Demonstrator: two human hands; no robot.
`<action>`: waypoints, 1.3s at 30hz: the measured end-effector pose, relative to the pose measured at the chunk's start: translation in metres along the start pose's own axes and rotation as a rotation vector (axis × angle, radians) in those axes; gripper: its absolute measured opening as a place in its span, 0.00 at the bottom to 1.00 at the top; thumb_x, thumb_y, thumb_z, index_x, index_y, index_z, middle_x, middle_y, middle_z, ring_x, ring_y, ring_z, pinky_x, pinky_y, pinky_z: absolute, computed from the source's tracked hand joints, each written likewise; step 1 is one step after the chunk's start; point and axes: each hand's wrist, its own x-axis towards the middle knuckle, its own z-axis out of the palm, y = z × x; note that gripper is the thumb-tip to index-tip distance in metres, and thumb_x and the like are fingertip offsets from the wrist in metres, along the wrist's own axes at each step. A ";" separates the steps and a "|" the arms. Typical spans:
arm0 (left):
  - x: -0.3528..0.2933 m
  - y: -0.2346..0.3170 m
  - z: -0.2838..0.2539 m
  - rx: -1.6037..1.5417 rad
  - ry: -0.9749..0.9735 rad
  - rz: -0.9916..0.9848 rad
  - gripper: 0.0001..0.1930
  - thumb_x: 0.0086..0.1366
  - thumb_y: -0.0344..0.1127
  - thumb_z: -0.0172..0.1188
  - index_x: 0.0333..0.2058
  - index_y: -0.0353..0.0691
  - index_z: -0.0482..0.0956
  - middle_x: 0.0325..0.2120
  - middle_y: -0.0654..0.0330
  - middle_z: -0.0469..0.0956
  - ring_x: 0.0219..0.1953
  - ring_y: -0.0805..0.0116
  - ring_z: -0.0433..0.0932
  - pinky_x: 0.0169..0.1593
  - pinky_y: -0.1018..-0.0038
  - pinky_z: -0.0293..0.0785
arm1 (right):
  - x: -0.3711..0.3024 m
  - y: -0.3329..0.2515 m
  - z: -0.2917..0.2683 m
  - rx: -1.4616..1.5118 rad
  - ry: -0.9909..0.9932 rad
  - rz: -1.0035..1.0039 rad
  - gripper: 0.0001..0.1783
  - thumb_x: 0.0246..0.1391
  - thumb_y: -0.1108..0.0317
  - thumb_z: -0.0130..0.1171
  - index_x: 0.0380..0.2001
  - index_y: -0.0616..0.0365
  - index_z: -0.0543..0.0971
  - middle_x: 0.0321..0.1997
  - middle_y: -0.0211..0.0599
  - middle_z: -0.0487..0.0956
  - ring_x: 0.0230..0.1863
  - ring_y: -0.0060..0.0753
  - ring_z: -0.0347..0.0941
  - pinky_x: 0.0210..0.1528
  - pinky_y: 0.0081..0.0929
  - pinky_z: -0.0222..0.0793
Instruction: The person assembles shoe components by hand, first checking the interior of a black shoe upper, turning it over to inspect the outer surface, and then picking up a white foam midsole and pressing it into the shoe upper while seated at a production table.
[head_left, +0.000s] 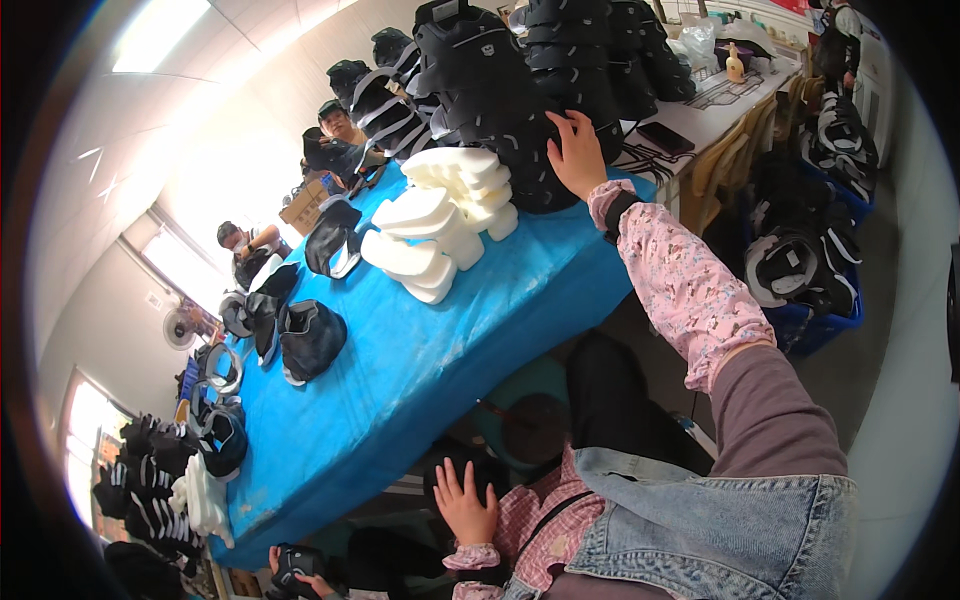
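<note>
The surface [420, 370] is a long table under a blue cover, running from the near lower left to the far upper right. At its far end stands a tall stack of black padded pieces [520, 90] with grey trim, leaning in rows. Beside that stack, toward the middle of the surface, lies a pile of white foam pads [440, 225], loosely overlapped. Further along toward the near end lie single black pieces [308, 340], well apart from one another. Bins of similar black items [805, 265] sit on the floor to the right of the surface.

The right hand [575, 150] reaches out at full arm extension, fingers spread, palm laid against the lower front of the black stack. It touches the stack but is not closed around any piece. The left hand [462, 505] rests low near the lap, fingers open and spread, holding nothing. The two hands are well apart.

To take a piece cleanly from such a stack, it seems best to close the fingers on one outermost piece only and draw it toward the body along the line of the row. The stack leans, so a sideways pull could likely topple neighbouring pieces onto the white foam pads. The free left hand could steady the row.

Other people work at the far left side.
</note>
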 end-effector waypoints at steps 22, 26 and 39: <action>0.011 0.017 0.005 -0.123 -0.008 0.124 0.25 0.54 0.38 0.60 0.53 0.46 0.70 0.62 0.52 0.57 0.64 0.50 0.54 0.63 0.54 0.52 | 0.051 -0.034 0.007 0.067 -0.209 0.088 0.32 0.46 0.67 0.56 0.57 0.48 0.61 0.45 0.48 0.67 0.41 0.53 0.72 0.40 0.42 0.72; 0.014 0.012 0.014 -0.138 -0.012 0.119 0.25 0.54 0.38 0.60 0.53 0.45 0.70 0.62 0.52 0.57 0.64 0.50 0.54 0.63 0.54 0.52 | 0.059 -0.044 0.003 0.118 -0.140 0.101 0.32 0.47 0.66 0.56 0.57 0.47 0.61 0.46 0.48 0.68 0.37 0.54 0.73 0.39 0.43 0.72; 0.024 0.005 0.022 -0.197 -0.011 0.081 0.25 0.54 0.36 0.59 0.52 0.45 0.70 0.60 0.52 0.59 0.63 0.48 0.55 0.62 0.53 0.52 | -0.125 -0.051 -0.020 0.231 -0.763 -0.152 0.13 0.52 0.62 0.54 0.37 0.57 0.77 0.44 0.37 0.73 0.47 0.41 0.68 0.51 0.38 0.61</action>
